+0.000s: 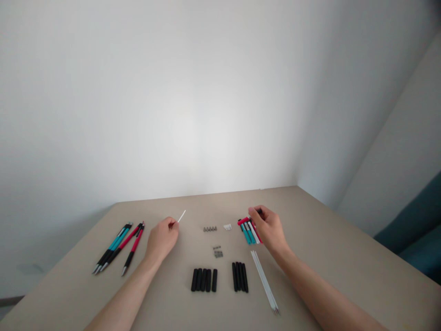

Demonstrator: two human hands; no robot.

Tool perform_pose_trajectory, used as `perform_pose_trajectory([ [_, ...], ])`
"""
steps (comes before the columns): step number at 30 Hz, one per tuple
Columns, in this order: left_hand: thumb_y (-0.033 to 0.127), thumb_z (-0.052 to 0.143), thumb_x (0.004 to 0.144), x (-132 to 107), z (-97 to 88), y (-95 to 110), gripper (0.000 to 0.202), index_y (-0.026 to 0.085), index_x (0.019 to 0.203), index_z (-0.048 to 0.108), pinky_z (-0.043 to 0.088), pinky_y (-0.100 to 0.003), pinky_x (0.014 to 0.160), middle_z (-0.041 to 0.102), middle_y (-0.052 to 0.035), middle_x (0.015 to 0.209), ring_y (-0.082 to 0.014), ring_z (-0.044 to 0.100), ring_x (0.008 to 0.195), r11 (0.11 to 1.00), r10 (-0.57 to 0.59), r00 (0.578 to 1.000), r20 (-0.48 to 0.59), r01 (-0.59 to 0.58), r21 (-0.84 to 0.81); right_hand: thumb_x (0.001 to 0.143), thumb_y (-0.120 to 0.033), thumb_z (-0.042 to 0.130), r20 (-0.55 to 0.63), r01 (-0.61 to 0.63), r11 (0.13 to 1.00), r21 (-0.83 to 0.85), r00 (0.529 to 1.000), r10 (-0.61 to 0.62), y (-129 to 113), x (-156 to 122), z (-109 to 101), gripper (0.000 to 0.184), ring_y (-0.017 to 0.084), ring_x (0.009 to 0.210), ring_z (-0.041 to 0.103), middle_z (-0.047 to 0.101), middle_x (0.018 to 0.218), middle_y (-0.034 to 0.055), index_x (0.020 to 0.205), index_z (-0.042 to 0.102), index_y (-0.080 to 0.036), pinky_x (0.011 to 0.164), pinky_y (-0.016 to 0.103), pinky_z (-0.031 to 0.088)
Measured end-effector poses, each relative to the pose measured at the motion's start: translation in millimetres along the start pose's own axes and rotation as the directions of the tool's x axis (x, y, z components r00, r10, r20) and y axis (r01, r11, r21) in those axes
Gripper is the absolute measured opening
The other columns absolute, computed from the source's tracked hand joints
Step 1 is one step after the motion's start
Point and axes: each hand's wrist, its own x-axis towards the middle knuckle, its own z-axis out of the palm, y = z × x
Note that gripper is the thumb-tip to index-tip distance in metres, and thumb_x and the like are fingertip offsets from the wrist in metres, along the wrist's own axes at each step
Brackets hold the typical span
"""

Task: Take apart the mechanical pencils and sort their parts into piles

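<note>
My left hand (164, 238) is closed in a pinch on a thin white pen refill (182, 216), whose free end points up and to the right. My right hand (270, 228) is closed at the group of pen barrels, its fingertips on a red pen barrel (244, 220); a black end shows by the fingers. Under and beside it lie turquoise barrels (247, 234) and a white barrel (254, 233), partly covered by the hand. Between the hands are a row of small springs (210, 229) and small white pieces (227, 227).
Assembled turquoise pens (115, 243) and red pens (134, 248) lie at the left. Small metal parts (218, 253) sit mid-table. Nearer me are thick black grips (204, 280), thinner black tubes (240, 277) and white refills (265, 281). A wall (200, 101) stands behind; a teal curtain (416, 234) hangs right.
</note>
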Motion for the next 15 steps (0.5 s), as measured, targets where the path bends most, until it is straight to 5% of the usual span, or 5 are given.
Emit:
perform_pose_trajectory([
  [8,0.033,0.038,0.082,24.7,-18.3,-26.5,0.028,0.018,0.081,0.061,0.045,-0.029,0.060,0.069,-0.0062,0.074,-0.0229,0.064,0.072,0.988,-0.138,0.955,-0.263,0.153,0.037,0.077,-0.049,0.054,-0.054,-0.002,1.000,0.011,0.999,0.003,10.1,5.0,-1.5,0.035,0.012,0.046,0.039,0.043,0.049,-0.0037,0.063,0.054,-0.017,0.045,0.023,0.030],
  [15,0.032,0.044,0.079,28.1,-11.7,-32.5,0.026,0.018,0.078,0.066,0.046,-0.030,0.062,0.072,-0.0080,0.077,-0.0249,0.066,0.072,0.986,-0.063,0.984,-0.164,0.086,0.142,0.078,-0.046,0.053,-0.043,0.003,1.000,-0.021,0.999,-0.003,7.0,3.5,-1.6,0.033,0.012,0.048,0.039,0.043,0.050,-0.0041,0.062,0.052,-0.018,0.046,0.023,0.030],
])
